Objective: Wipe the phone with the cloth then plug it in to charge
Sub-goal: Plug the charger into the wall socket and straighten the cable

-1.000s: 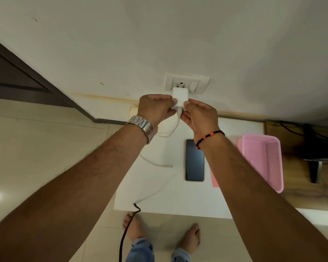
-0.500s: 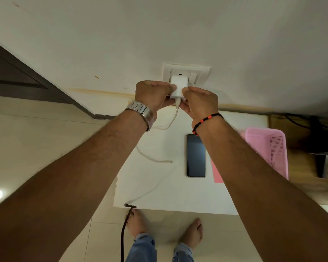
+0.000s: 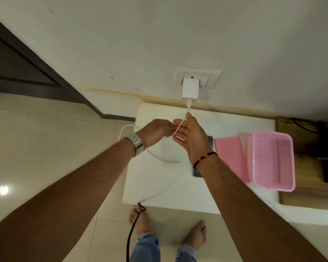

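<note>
At frame centre the left hand [image 3: 155, 130] pinches the white cable [image 3: 180, 125] between its fingertips. The right hand [image 3: 192, 138] is spread open, palm toward the left, with the cable running across its fingers. The cable hangs from the charger [image 3: 190, 89] seated in the wall socket [image 3: 212, 77]. The phone [image 3: 209, 140] lies on the worktop [image 3: 178, 186], mostly hidden behind the right wrist, beside the pink cloth [image 3: 231, 157]. No writing is legible.

A room in a home, by the look of it: glossy cream floor tiles [image 3: 45, 148], a plain painted wall [image 3: 178, 35] with a socket plate [image 3: 212, 76], and a dark door frame [image 3: 45, 69]. The person stands barefoot [image 3: 195, 235] at a small white table [image 3: 169, 191] holding a pink plastic basket [image 3: 271, 159].
</note>
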